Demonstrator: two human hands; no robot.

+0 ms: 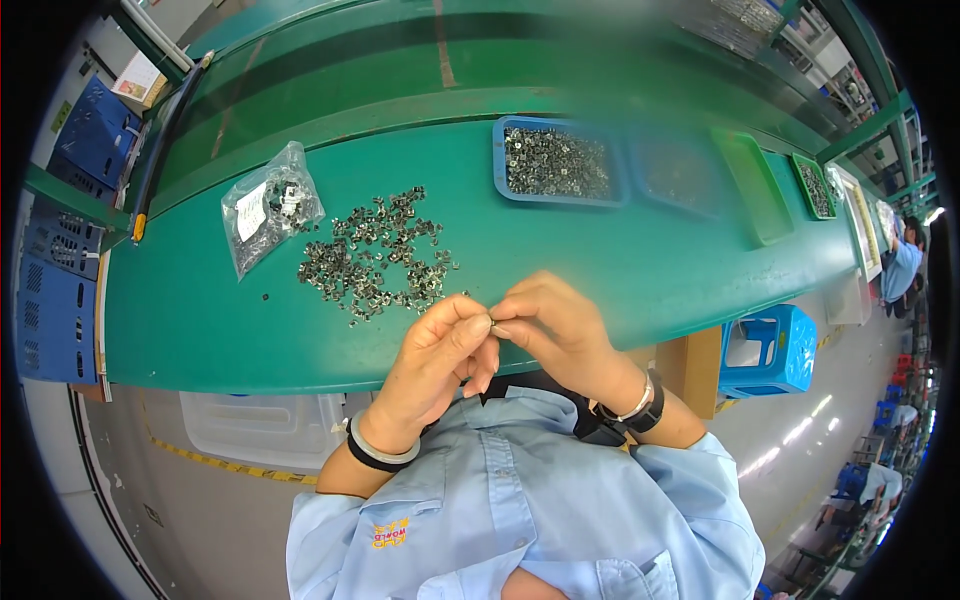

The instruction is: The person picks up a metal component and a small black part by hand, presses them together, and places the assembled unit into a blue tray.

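Observation:
My left hand and my right hand meet at the near edge of the green table. Thumbs and fingertips of both are pinched together on one tiny piece, mostly hidden between them, so its kind does not show. Just beyond my left hand lies a loose spread of small shiny metal parts. To the left of that spread rests a clear plastic bag with a white label and more metal parts inside.
A blue tray full of small metal parts stands at the back. Right of it are a blurred blue tray, a green tray and a small green tray of parts. A blue stool stands beyond the table's near edge.

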